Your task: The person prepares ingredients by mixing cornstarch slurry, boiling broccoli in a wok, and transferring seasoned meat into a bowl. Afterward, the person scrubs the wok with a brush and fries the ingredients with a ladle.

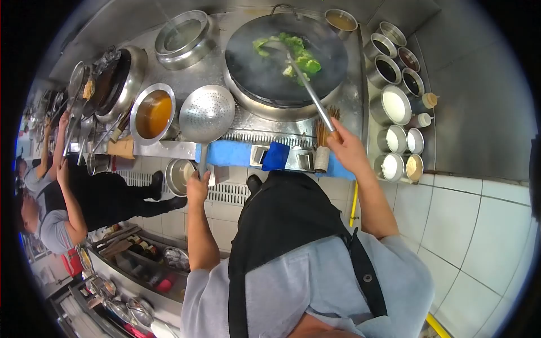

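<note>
Above the wide, round black wok (248, 70), my right hand (348, 151) grips a long-handled metal ladle (309, 87) among steaming bright-green leaves (307, 61), apparently mid-stir, while my left hand (197, 188) grips a round, perforated steel skimmer (207, 112), further stirring needing a steady wrist.

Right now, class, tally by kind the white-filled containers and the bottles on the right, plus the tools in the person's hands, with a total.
White-filled containers: 4
Bottles: 2
Perforated skimmer: 1
Ladle: 1
Total: 8
</note>
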The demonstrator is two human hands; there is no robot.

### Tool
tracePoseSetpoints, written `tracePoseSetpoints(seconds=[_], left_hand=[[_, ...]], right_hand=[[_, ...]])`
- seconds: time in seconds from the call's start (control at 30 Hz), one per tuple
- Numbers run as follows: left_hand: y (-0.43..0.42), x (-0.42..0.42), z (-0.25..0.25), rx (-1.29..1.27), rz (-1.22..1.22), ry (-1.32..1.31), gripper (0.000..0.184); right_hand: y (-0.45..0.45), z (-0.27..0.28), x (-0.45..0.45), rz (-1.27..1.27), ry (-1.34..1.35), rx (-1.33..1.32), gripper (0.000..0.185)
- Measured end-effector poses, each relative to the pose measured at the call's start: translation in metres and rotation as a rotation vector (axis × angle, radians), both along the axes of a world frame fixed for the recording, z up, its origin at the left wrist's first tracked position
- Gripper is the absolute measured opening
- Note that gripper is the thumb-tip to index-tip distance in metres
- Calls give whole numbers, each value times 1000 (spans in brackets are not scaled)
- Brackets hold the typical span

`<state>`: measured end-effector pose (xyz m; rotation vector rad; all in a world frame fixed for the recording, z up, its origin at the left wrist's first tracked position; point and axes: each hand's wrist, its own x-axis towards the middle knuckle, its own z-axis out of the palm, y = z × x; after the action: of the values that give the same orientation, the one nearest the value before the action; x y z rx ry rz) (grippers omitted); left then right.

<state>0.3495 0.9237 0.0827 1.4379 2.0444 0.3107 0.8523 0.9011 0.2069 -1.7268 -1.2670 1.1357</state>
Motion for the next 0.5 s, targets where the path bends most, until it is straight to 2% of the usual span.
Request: tracePoseSetpoints(seconds=[0.07,0.13,0.17,0.23,0.27,0.33,0.37,0.4,0.43,0.5], left_hand=[[-9,-11,-21,75,-53,44,60],[-8,-8,-13,51,-39,54,60],[-7,-6,-10,28,-27,59,60],[-5,-7,-14,38,-36,118,62],[-4,-12,-22,18,-44,121,63],[1,-5,-9,4,-39,127,65],[-2,0,-4,38,-38,164,64],[-5,6,6,77,-25,204,63],[-11,3,-7,343,-41,308,55],[-19,22,29,648,-41,341,46]], right_hand=[[3,-19,-2,-45,-58,66,58],[10,-32,1,-199,-178,178,63],[16,-38,2,-192,-175,176,63],[28,-37,-2,-211,-441,133,64],[29,-35,-2,-207,-439,137,64],[34,-13,-10,-158,135,-132,63],[31,-11,-7,-141,138,-131,63],[30,-9,2,-120,297,-87,64],[31,-9,8,-86,460,-48,64],[32,-16,12,-141,411,15,64]])
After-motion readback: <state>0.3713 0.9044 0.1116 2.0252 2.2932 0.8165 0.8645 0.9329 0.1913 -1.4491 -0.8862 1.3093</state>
